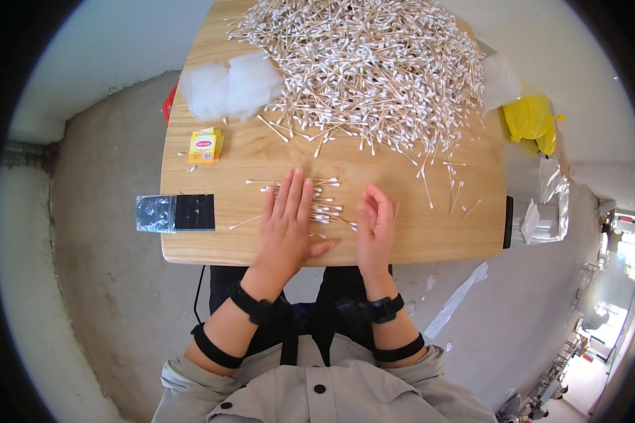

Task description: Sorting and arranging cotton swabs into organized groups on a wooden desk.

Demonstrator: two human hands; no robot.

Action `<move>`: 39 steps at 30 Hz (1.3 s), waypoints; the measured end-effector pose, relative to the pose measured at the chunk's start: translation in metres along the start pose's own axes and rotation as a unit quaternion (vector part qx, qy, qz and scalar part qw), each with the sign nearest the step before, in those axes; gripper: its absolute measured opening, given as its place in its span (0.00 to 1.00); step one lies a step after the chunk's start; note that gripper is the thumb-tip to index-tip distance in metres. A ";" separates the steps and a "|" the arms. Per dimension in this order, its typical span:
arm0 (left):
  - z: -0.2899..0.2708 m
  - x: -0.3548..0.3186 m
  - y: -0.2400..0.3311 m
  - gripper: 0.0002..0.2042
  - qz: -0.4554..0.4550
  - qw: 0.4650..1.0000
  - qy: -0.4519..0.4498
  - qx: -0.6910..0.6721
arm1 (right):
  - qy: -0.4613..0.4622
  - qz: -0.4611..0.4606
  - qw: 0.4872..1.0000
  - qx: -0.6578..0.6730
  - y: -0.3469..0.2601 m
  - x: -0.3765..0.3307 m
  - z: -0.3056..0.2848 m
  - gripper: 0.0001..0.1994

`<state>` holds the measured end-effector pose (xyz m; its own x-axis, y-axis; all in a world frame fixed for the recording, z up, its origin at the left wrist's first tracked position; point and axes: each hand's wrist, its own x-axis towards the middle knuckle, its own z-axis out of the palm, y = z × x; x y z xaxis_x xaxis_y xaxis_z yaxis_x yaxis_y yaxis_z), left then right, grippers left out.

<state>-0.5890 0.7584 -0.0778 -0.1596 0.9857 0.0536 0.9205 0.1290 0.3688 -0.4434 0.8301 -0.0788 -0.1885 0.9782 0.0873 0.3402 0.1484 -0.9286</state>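
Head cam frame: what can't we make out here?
- Swabs under the left hand: hidden by the palm, head view.
- Small swab bundle: count too fine to tell.
- Yellow packet: contents too small.
- Big swab pile: far edge cut off by the frame's top.

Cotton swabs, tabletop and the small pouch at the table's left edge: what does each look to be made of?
Cotton swabs: pale tan sticks, likely wood or bamboo, with white fluffy tips, likely cotton. Tabletop: light wood or wood-look laminate; visible grain, smooth matte finish. Pouch: seemingly thin glossy plastic film, clear with glare on one half, dark on the other.
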 end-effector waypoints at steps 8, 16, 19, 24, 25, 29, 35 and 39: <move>-0.005 -0.013 0.008 0.58 0.000 1.000 -0.023 0.006 | -0.171 -0.090 0.967 -0.168 -0.005 -0.006 -0.030 0.08; -0.001 0.000 -0.003 0.56 0.004 1.000 0.005 0.022 | -0.199 -0.011 0.960 -0.196 0.007 0.000 -0.045 0.04; -0.001 -0.012 -0.001 0.55 0.018 0.999 -0.012 0.028 | -0.163 -0.020 0.972 -0.166 0.010 0.007 -0.062 0.04; -0.001 -0.022 -0.003 0.53 0.017 1.000 -0.006 0.008 | -0.111 -0.056 0.987 -0.105 0.006 0.037 -0.026 0.05; -0.004 -0.022 -0.003 0.53 0.014 1.000 -0.012 0.000 | -0.120 -0.074 0.985 -0.103 0.003 0.044 -0.012 0.05; -0.021 -0.024 -0.003 0.52 0.008 0.999 -0.029 -0.017 | -0.149 -0.068 0.974 -0.156 0.001 0.061 0.027 0.04; -0.045 -0.051 -0.041 0.31 -0.108 0.985 0.111 -0.072 | -0.213 -0.151 0.960 -0.098 0.001 0.055 0.026 0.06; -0.051 -0.059 -0.055 0.14 -0.113 0.982 0.131 -0.071 | -0.123 -0.062 0.990 -0.033 -0.018 0.027 0.028 0.05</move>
<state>-0.6479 0.6874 -0.0538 -0.4568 0.8700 0.1854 0.7955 0.3063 0.5229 -0.4804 0.8496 -0.0702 -0.4491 0.8878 0.1011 0.3584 0.2826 -0.8898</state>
